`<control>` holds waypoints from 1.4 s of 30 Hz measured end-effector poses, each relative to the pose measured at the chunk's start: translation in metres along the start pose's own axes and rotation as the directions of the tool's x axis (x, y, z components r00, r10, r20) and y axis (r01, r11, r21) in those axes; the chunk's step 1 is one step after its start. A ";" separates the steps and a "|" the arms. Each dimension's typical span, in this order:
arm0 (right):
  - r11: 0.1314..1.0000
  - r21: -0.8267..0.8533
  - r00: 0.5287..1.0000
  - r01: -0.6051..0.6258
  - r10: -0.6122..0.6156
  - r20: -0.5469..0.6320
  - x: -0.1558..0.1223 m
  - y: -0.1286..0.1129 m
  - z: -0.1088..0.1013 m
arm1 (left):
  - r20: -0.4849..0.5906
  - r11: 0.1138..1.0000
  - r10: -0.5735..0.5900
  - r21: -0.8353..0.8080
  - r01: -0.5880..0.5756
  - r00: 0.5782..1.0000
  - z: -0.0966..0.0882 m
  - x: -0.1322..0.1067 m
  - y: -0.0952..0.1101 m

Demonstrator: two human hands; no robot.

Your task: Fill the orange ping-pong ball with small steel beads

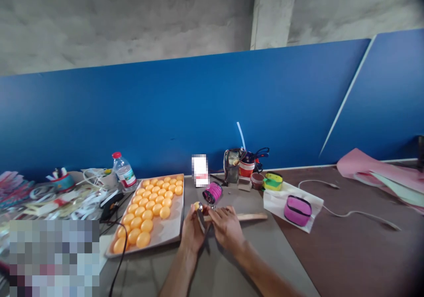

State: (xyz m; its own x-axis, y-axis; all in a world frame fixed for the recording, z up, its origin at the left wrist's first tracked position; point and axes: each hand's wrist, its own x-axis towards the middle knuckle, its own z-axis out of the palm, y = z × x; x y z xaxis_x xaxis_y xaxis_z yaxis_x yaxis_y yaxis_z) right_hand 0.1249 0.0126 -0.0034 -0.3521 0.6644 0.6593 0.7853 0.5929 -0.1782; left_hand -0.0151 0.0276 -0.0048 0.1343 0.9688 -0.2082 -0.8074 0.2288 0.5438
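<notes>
My left hand (191,231) is closed around an orange ball (197,205), which peeks out above its fingers. My right hand (226,225) is closed next to it, gripping a thin dark tool (201,219) that lies between the two hands. A wooden stick (247,217) lies on the table under and beyond my right hand. A tray (165,233) with several orange balls (150,206) in rows sits just left of my left hand.
A pink spool (212,192), cups and a yellow-green case (272,181) stand near the blue wall. A magenta pouch (297,210) rests on white paper to the right, with a white cable (347,213). A water bottle (124,171) and cluttered cords lie at left.
</notes>
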 end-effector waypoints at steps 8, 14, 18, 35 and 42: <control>1.000 0.017 1.000 -0.024 0.024 -0.004 -0.001 0.001 0.003 | -0.003 0.996 -0.060 -0.059 0.060 0.998 0.001 -0.001 0.003; 1.000 0.017 1.000 0.014 -0.014 -0.006 -0.001 0.001 0.004 | 0.006 0.994 -0.048 -0.099 0.048 0.999 -0.002 0.001 0.003; 1.000 -0.007 1.000 0.014 -0.014 0.015 0.001 -0.001 0.002 | 0.015 0.996 -0.068 -0.063 0.069 0.998 -0.001 0.000 0.002; 0.927 -0.214 0.913 -0.309 0.352 0.208 0.002 0.047 -0.016 | -0.152 0.987 -0.026 -0.162 0.001 0.988 -0.002 0.006 0.003; 0.863 -0.282 0.802 -0.418 0.497 0.332 0.002 0.050 -0.020 | -0.147 0.984 -0.043 -0.177 0.016 0.988 -0.004 0.007 0.003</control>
State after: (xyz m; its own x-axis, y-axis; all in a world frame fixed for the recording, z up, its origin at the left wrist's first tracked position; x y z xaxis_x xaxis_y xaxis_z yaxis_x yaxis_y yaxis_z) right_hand 0.1736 0.0341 0.0039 -0.0612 0.9784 0.1975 0.9690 0.1057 -0.2234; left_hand -0.0189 0.0350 -0.0073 0.0828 0.9335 -0.3489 -0.8940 0.2242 0.3878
